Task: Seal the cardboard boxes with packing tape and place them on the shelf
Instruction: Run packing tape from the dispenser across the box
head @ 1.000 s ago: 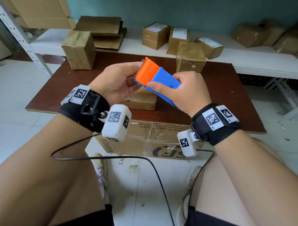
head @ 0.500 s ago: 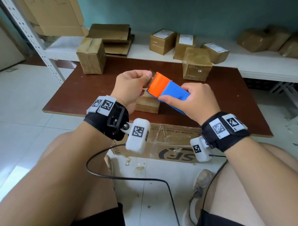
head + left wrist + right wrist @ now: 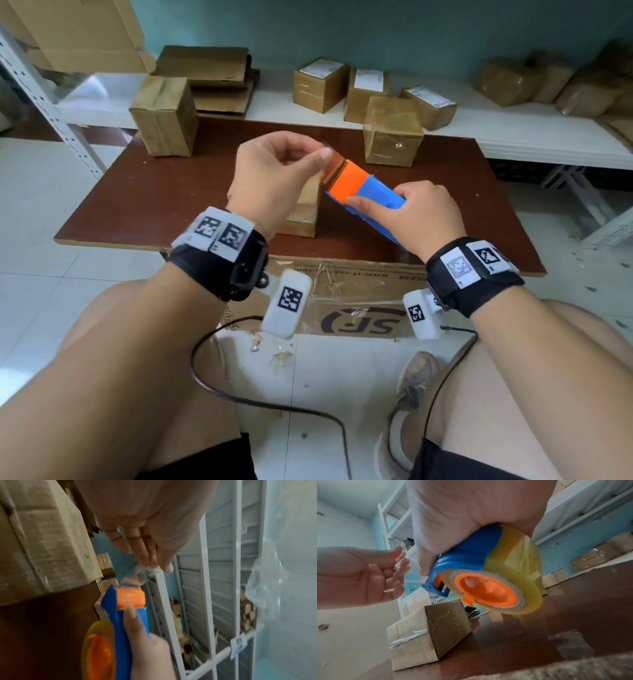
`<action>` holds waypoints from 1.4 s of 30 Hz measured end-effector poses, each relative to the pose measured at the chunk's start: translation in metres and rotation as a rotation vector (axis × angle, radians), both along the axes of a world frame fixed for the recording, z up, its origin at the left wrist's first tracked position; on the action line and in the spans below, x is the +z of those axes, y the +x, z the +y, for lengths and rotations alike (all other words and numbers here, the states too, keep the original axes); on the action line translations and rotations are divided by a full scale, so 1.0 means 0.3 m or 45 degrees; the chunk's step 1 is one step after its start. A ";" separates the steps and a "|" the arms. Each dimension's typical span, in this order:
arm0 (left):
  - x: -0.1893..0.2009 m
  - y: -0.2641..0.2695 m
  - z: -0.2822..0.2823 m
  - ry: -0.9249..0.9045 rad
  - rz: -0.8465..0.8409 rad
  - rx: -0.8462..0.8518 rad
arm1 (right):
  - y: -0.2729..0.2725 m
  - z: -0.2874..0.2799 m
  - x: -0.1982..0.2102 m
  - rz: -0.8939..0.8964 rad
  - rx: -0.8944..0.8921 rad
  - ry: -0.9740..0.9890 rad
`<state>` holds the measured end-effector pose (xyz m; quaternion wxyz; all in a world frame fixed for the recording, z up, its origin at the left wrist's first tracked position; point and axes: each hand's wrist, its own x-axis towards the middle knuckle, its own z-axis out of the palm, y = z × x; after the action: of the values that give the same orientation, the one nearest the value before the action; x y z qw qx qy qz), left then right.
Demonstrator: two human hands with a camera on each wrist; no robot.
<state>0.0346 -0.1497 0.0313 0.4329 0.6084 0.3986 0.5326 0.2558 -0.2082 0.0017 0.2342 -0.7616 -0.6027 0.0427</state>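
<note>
My right hand (image 3: 407,212) grips a blue and orange tape dispenser (image 3: 363,192) above the brown table (image 3: 144,202). The roll of yellowish clear tape (image 3: 513,577) sits in the dispenser (image 3: 462,561), under my right hand (image 3: 471,513). My left hand (image 3: 284,171) pinches the free end of the tape (image 3: 330,164) just past the orange nose. In the left wrist view the clear strip (image 3: 133,573) runs from my fingertips (image 3: 154,555) to the orange nose (image 3: 129,597). A small flat cardboard box (image 3: 305,212) lies on the table under my hands, partly hidden (image 3: 426,632).
Two taller boxes stand on the table, one far left (image 3: 164,116), one far right (image 3: 392,132). Several sealed boxes (image 3: 320,84) and flattened cardboard (image 3: 209,73) lie on the low white shelf (image 3: 513,133) behind. A large SF carton (image 3: 359,301) sits under the table by my knees.
My left hand has moved from cupping the dispenser's orange end to pinching the tape end and drawing it up and left. The right hand keeps its grip on the dispenser.
</note>
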 end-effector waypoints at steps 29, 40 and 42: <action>-0.042 0.131 0.005 0.361 0.282 0.268 | -0.083 0.148 0.031 -0.002 -0.214 -0.002; -0.036 0.162 0.021 0.339 0.231 0.287 | -0.056 0.189 0.029 0.109 -0.238 0.021; -0.038 0.166 0.027 0.341 0.234 0.297 | -0.055 0.188 0.036 0.143 -0.233 0.017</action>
<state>0.0843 -0.1415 0.0198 0.2452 0.6561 0.4299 0.5697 0.2392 -0.1518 0.0126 0.2758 -0.8082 -0.5169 0.0599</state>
